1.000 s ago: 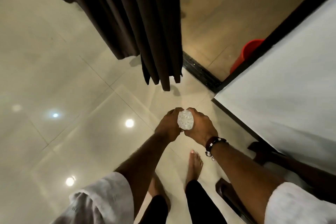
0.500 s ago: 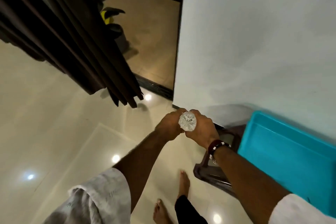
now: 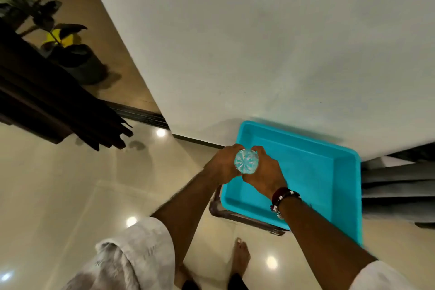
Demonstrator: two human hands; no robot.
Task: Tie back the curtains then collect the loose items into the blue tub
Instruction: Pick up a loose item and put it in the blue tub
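Fingers of both hands are mostly hidden behind the knuckles and the clear plastic bottle (image 3: 246, 164), which is seen end-on, so only its ribbed round base shows and its length cannot be made out. The left hand (image 3: 222, 164) curls round the bottle's side at nine o'clock and the right hand (image 3: 265, 175) curls round it at three o'clock; both grip it, held above the near-left part of the blue tub (image 3: 329, 172). The right forearm covers part of the tub's front rim, and a beaded bracelet (image 3: 283, 198) sits on that wrist. The tub rests on a dark stool (image 3: 237, 215), of which only a front edge shows at six o'clock from the hands.

A pale wall (image 3: 259, 42) fills twelve o'clock, with the tub close against its foot. Dark curtains (image 3: 47, 101) hang at ten o'clock, cut off by the frame edge; beyond them stands a potted plant (image 3: 70, 54), blurred. A bare foot (image 3: 241, 254) stands on the glossy tiled floor (image 3: 70, 195) at six o'clock. Grey slats at three o'clock are hard to identify.

Compared with half a second ago, the view has swung right: the whole tub has come into sight, the bottle is now over it instead of left of it, and the grip is unchanged.
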